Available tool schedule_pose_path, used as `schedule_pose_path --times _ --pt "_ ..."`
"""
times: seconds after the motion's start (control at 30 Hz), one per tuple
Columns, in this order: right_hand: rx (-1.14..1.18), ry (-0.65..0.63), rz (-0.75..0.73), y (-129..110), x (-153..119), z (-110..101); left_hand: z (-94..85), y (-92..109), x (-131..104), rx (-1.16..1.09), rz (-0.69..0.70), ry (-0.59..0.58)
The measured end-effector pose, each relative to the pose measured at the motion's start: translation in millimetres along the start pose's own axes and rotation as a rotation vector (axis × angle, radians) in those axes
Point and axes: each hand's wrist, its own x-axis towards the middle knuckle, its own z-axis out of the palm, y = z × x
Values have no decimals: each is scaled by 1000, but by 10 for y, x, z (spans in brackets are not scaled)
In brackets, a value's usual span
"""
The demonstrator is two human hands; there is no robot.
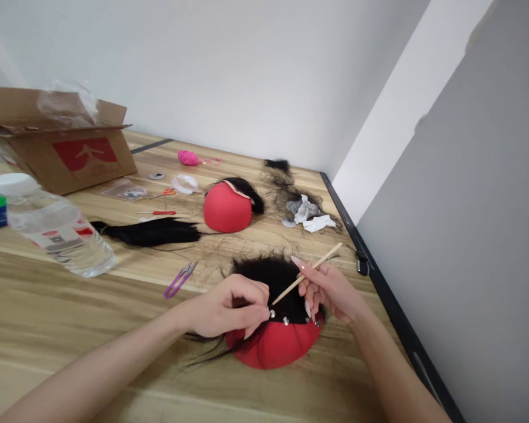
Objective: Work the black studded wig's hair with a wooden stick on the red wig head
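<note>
In front of me a red dome-shaped head form (278, 348) bears a mass of short black hair (271, 267), with several shiny metal pins (286, 321) along the hair's front edge. My left hand (235, 305) is closed in a pinch at that edge, beside a pin. Long loose black hair strands (216, 354) run out from beneath its fingers. My right hand (324, 288) grips a thin pale wooden stick (308, 273) slantwise, its lower tip close to my left fingertips. The right hand's lower fingers rest against the hair. What lies inside the left pinch is mostly hidden.
Purple thread snips (179, 279), a black hair bundle (158, 231) and a clear bottle (62, 229) lie or stand to the left. Beyond are a second red form (227, 207), an open cardboard box (83, 155), pink yarn (187, 157) and crumpled tissue (318, 223). A grey wall bounds the right.
</note>
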Motion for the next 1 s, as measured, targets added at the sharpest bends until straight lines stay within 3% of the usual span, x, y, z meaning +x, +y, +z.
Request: schedule_pose_path --times 0.57,1.0 --pt "-46 58 -27 3 -6 32 -8 -41 -14 -12 -15 7" --pt "6 -8 -56 -11 -16 -30 -6 -23 -5 -10 -26 17"
